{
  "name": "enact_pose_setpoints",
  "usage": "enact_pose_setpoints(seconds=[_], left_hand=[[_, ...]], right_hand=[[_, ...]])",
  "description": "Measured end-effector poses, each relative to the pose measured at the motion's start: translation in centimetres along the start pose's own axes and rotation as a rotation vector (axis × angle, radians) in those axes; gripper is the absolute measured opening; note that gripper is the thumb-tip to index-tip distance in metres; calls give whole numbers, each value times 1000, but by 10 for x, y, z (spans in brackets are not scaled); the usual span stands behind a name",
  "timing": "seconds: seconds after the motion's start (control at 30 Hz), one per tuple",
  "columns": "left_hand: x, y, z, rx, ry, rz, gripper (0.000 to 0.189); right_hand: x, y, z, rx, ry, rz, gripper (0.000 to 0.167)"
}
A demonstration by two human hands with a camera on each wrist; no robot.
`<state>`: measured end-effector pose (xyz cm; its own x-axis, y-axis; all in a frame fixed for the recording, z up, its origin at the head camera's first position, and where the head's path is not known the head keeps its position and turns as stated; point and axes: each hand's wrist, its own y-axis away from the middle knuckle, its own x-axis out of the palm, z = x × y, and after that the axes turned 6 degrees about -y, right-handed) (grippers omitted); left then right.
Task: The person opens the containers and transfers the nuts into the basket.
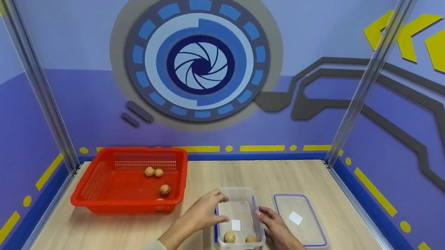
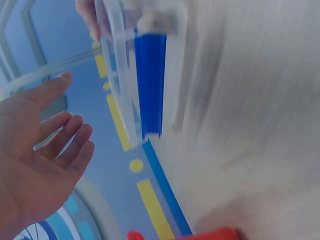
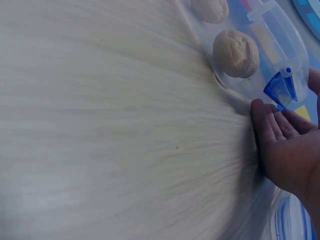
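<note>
A clear plastic food container [image 1: 242, 204] with blue side latches stands lidless on the table. Two walnuts lie at its near end, one walnut [image 1: 229, 237] on the left and one walnut [image 1: 250, 239] on the right; the right wrist view shows them through the wall. My left hand [image 1: 208, 211] is over the container's left rim, thumb and fingers apart, holding nothing. At the right side, my right hand [image 1: 276, 228] holds the container, its thumb by the rim and fingers low against the outside wall [image 3: 272, 122].
A red plastic basket [image 1: 133, 207] at the back left holds several walnuts [image 1: 165, 189]. Right of the container, its clear lid [image 1: 306, 230] with a blue seal lies flat. Printed walls and metal posts [image 1: 35, 77] enclose the wooden table [image 1: 75, 242].
</note>
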<state>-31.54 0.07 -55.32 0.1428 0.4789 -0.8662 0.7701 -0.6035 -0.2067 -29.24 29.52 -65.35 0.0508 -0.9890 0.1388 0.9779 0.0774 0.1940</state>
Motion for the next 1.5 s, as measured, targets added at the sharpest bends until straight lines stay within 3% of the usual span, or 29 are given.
enact_pose_setpoints(seconds=[0.17,0.43,0.9,1.5], left_hand=[[15,-5,-8,29,-9,67,51],[33,-10,-12,73,-90,235,53],[53,-8,-7,214,-190,210,34],[58,-12,-18,189,-369,224,20]], right_hand=[[0,1,-2,10,2,9,69],[-1,1,-3,9,-13,11,69],[-1,0,-5,-19,2,15,67],[-3,0,-5,-22,-14,17,69]])
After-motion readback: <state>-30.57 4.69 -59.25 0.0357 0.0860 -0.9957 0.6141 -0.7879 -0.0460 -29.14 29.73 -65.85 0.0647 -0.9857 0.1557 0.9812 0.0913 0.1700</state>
